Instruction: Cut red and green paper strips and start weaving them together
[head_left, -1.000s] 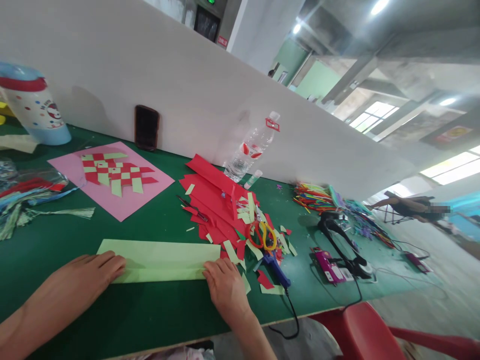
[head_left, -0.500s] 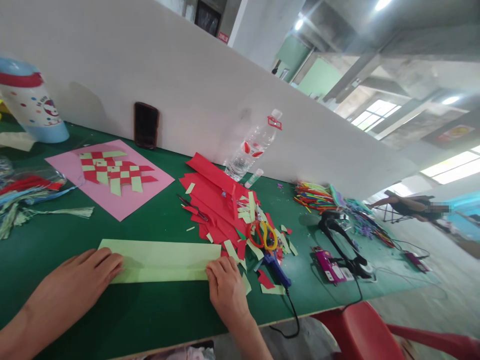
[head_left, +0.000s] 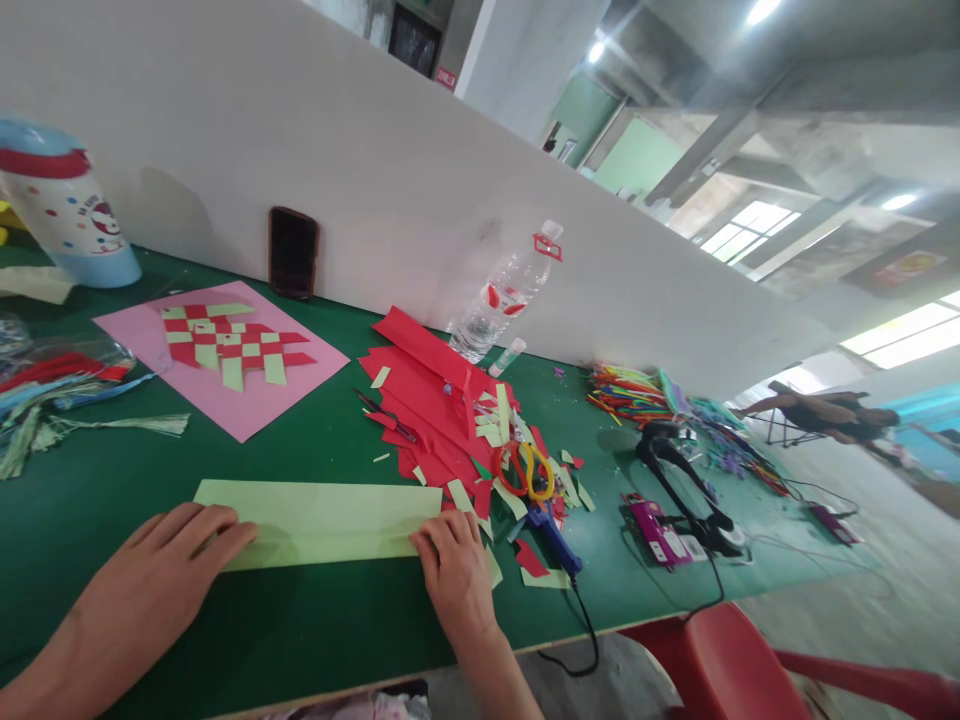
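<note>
A long folded sheet of light green paper (head_left: 330, 520) lies flat on the green table (head_left: 300, 620) in front of me. My left hand (head_left: 161, 575) rests flat on its left end with the fingers stretched out. My right hand (head_left: 454, 570) presses its fingertips on the paper's right end, fingers together and pointing at the fold. Neither hand lifts the paper.
A pile of red and green paper strips (head_left: 442, 410) with scissors (head_left: 529, 470) lies right of the sheet. A pink sheet with a woven pattern (head_left: 221, 350), a phone (head_left: 292, 252), a water bottle (head_left: 502, 295), a mug (head_left: 64, 210), a glue gun (head_left: 551, 535) and a red chair (head_left: 742, 670) surround it.
My left hand has slid slightly to the right along the green paper. My right hand stays on the paper's right end.
</note>
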